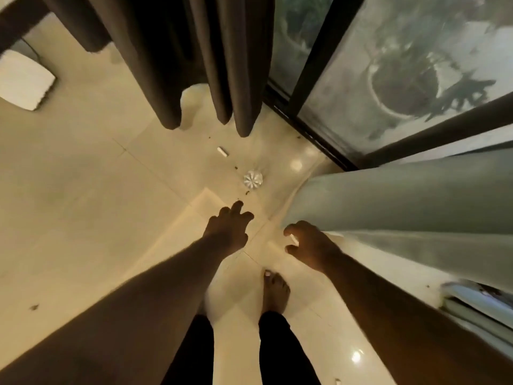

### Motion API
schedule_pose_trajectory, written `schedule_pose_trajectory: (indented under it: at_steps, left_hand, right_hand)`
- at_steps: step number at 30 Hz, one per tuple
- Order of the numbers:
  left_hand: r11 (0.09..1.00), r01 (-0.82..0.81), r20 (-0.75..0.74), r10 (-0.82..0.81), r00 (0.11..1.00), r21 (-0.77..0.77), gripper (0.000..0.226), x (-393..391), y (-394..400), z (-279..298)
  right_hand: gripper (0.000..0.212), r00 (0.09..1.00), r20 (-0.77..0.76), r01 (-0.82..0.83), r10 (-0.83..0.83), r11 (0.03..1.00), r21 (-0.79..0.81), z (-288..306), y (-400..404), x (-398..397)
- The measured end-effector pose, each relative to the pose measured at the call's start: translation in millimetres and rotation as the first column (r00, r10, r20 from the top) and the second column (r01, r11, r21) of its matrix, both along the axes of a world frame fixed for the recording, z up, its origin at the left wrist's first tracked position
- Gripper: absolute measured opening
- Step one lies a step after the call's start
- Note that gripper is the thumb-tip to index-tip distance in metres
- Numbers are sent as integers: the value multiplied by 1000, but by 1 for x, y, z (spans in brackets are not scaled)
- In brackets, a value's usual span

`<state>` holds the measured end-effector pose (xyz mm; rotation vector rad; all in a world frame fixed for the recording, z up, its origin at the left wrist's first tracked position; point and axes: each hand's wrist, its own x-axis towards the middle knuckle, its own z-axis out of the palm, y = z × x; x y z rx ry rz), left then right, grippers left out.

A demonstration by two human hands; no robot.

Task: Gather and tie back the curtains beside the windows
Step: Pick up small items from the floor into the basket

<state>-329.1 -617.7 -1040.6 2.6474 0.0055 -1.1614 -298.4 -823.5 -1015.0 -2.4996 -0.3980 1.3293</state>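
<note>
I look straight down at a pale tiled floor. A dark brown curtain [177, 59] hangs in folds at the top, left of the window [416, 59]. A light grey-green curtain [402, 198] hangs at the right, beside the glass. My left hand [229, 227] reaches forward over the floor with fingers spread, holding nothing. My right hand [308, 244] is open too, fingers curled, just left of the light curtain's lower edge and close to it; whether it touches the cloth I cannot tell.
A dark sliding-door frame [319, 51] runs down the glass. On the floor lie a small white cylinder [223, 152], a round silvery disc [253, 179] and dark crumbs. A white object [23, 81] sits at far left. My bare foot [274, 293] stands below the hands.
</note>
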Motion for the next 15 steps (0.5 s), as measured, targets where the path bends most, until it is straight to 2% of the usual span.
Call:
schedule_pose_trajectory:
  at_steps: [5,8,10,12,13,15]
  left_hand:
    - [975,222,-49,-220,974,26,60,49,-2,-114]
    - [959,281,-40,-280,959,28,65,81,-3,-158]
    - [957,286,-39,-285,958,39,70,95,-7,-178]
    - [955,286,-10,-286,958,74,76,105,-13,-198]
    - [957,275,0,-276,961,89,79,108,-16,-207]
    - [966,238,-1,-239,971,101,86,113,-24,-225]
  right_hand:
    - [75,998,42,40,-37,997,-67,-100,-49,52]
    - [77,977,199,99,-83,992,-72,-132,-104,88]
    - [74,967,245,102,-73,989,-110,-142,-135,110]
    - [73,960,243,-45,138,933,-356,-152,-157,128]
    - [72,947,202,-117,250,853,-508,-158,-162,132]
    - [69,944,148,-119,297,719,-684,-169,-172,130]
